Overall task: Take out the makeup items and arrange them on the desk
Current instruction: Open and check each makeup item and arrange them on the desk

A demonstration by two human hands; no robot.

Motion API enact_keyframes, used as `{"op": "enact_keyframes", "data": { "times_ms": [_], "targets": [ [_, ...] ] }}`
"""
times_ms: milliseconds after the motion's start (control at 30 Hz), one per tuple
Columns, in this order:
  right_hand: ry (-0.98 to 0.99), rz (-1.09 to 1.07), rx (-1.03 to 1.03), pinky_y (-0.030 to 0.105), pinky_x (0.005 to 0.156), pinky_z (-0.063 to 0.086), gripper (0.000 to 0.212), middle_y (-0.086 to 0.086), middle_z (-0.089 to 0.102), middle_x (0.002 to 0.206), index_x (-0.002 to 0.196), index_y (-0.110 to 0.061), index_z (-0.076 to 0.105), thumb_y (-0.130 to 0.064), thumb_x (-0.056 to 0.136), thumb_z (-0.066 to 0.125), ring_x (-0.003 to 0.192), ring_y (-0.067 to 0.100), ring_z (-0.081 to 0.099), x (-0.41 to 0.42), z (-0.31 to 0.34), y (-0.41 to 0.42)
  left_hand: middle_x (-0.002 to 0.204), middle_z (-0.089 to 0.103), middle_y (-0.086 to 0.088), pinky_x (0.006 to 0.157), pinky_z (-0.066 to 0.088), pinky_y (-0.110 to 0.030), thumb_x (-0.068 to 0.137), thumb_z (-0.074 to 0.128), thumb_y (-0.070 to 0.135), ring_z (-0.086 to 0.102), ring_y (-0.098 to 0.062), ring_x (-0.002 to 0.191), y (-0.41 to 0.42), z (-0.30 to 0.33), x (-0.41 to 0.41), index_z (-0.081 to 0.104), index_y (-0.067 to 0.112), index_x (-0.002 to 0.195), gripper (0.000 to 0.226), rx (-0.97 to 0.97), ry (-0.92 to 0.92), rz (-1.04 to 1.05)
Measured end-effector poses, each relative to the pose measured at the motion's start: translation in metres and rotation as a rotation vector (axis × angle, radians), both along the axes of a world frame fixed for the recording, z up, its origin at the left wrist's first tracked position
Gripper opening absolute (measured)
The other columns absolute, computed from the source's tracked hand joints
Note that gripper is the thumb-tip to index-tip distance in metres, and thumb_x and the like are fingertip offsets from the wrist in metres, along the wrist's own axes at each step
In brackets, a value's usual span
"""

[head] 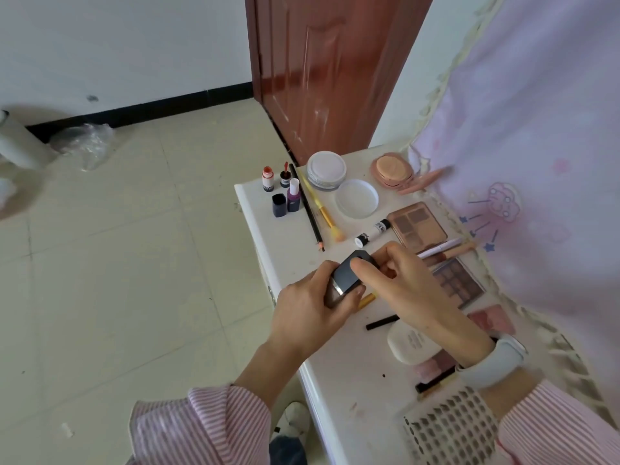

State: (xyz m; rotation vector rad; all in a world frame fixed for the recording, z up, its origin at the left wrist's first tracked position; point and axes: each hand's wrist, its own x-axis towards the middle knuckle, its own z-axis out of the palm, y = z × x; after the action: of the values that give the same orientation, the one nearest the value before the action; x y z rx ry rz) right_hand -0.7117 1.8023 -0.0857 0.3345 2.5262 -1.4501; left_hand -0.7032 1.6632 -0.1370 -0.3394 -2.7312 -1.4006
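Both hands meet over the near middle of the white desk (265, 209), sharing one small bottle (342, 280). The left hand (308, 307) wraps its fingers round the brownish lower body, while the right hand (402, 283) pinches the dark squarish cap (352, 268) between thumb and fingers. It looks as though the cap is being pulled or twisted off, though the join is partly hidden, so I cannot be sure it has started to part. To do this well, keep the left grip low and firm on the body, draw the cap straight along the bottle's axis, and hold the bottle upright so nothing spills on the eyeshadow palette (458, 281) just right of the right hand. Beyond the hands, an open purple bottle (293, 198) stands beside its own dark cap (278, 205). That row, left of the black pencil (307, 209), seems the fit spot for this pair. A white compact (409, 342) lies under the right wrist; lift clear of it.
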Motion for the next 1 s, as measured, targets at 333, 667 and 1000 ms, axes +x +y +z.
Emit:
{"op": "enact_keyframes", "data": {
  "times_ms": [333,667,1000],
  "targets": [
    [0.032,-0.073,0.034,0.007,0.052,0.039,0.027,-0.006,0.057,0.066,0.077,-0.014,0.055,-0.041,0.075,0.058,0.058,-0.003,0.052,-0.007,-0.005,-0.005,0.056,0.043,0.016,0.045,0.037,-0.02,0.078,0.056,0.049,0.041,-0.008,0.046,-0.003,0.004,-0.007,0.06,0.017,0.098,0.039,-0.087,0.016,0.002],
    [-0.028,-0.033,0.054,0.005,0.045,0.036,0.024,-0.014,0.052,0.051,0.074,-0.017,0.054,-0.04,0.075,0.059,0.047,-0.008,0.048,-0.007,-0.008,-0.007,0.045,0.031,0.02,0.039,0.023,-0.009,0.084,0.063,0.035,0.04,-0.002,0.04,-0.007,-0.002,-0.006,0.054,0.013,0.097,0.027,-0.057,-0.002,-0.083],
    [0.009,-0.471,-0.588,0.026,0.058,0.041,0.012,0.008,0.059,0.078,0.097,-0.011,0.052,-0.018,0.089,0.047,0.058,0.013,0.05,-0.037,0.006,0.017,0.067,0.055,0.012,0.053,0.039,-0.008,0.078,0.069,0.026,0.052,0.001,0.054,-0.032,-0.01,-0.017,0.036,0.031,0.118,0.052,0.233,-0.375,0.004]
  ]
}}
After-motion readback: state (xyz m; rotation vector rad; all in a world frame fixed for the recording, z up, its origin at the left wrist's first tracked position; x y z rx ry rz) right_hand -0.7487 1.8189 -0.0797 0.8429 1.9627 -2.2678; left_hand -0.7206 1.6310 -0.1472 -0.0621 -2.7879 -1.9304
